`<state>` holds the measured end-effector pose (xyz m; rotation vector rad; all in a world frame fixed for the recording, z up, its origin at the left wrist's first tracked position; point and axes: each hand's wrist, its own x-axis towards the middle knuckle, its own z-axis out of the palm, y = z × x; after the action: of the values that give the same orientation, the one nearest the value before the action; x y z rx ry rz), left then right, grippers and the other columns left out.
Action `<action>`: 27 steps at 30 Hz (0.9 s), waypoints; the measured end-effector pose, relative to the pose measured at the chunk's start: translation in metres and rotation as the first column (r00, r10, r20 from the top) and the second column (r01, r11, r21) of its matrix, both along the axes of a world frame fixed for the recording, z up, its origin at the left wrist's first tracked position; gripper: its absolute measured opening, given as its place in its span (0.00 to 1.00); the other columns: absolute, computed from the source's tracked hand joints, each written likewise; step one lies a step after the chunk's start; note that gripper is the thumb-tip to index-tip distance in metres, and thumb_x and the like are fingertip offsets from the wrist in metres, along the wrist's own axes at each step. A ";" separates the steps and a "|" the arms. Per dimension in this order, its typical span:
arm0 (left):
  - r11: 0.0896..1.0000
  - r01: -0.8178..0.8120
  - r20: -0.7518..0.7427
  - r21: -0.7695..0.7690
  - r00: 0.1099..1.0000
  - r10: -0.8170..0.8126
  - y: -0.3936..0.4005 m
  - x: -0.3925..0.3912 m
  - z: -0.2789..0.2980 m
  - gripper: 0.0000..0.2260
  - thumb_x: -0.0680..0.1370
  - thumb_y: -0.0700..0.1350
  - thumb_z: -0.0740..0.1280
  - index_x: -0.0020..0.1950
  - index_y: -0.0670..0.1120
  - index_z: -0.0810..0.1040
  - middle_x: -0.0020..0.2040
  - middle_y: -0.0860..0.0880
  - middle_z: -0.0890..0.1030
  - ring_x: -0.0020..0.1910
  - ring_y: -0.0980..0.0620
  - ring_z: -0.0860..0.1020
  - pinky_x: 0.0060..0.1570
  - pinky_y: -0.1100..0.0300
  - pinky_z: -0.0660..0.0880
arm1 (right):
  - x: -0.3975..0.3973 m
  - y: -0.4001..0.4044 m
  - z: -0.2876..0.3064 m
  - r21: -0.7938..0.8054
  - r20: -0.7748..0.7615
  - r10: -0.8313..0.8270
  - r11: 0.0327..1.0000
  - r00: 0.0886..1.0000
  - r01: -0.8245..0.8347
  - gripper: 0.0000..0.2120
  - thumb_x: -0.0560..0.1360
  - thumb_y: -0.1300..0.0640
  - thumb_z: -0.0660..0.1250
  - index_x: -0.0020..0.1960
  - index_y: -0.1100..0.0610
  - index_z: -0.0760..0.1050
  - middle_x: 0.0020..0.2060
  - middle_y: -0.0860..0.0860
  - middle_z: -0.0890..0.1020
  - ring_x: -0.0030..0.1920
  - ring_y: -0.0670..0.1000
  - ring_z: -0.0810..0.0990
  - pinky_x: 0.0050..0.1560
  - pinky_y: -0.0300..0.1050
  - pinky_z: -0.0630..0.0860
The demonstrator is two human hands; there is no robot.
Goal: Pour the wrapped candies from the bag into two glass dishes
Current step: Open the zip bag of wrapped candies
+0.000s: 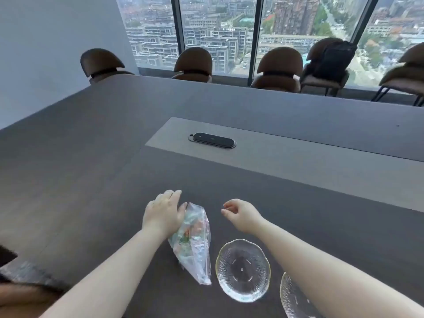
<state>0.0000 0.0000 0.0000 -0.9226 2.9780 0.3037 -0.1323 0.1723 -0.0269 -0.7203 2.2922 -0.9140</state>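
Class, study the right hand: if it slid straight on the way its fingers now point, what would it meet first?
Probably the bag: the right hand points its curled fingers left toward the bag's upper end, with bare table between; depth is uncertain.

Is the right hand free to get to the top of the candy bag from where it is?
Probably yes: the right hand is empty, beside the bag, with bare table between them. The left hand already rests at the bag's top.

A long dark conference table [91, 157] with an inset power module [212, 140], a row of brown chairs [193, 64] and floor-to-ceiling windows [218, 31] overlooking city blocks are suggesting what is probably a high-rise office meeting room.
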 end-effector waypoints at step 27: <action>0.671 -0.108 -0.132 0.733 0.946 0.297 0.030 0.021 -0.030 0.11 0.70 0.50 0.73 0.34 0.46 0.76 0.32 0.48 0.81 0.34 0.48 0.83 0.37 0.57 0.80 | 0.049 -0.025 -0.031 -0.264 0.628 0.027 0.947 0.778 0.181 0.07 0.69 0.65 0.72 0.36 0.58 0.76 0.26 0.48 0.78 0.26 0.43 0.75 0.28 0.34 0.69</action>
<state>0.0213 0.0303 -0.0302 -1.1344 2.4964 1.5603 -0.0828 0.1475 -0.0578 -0.3547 1.6036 -1.3415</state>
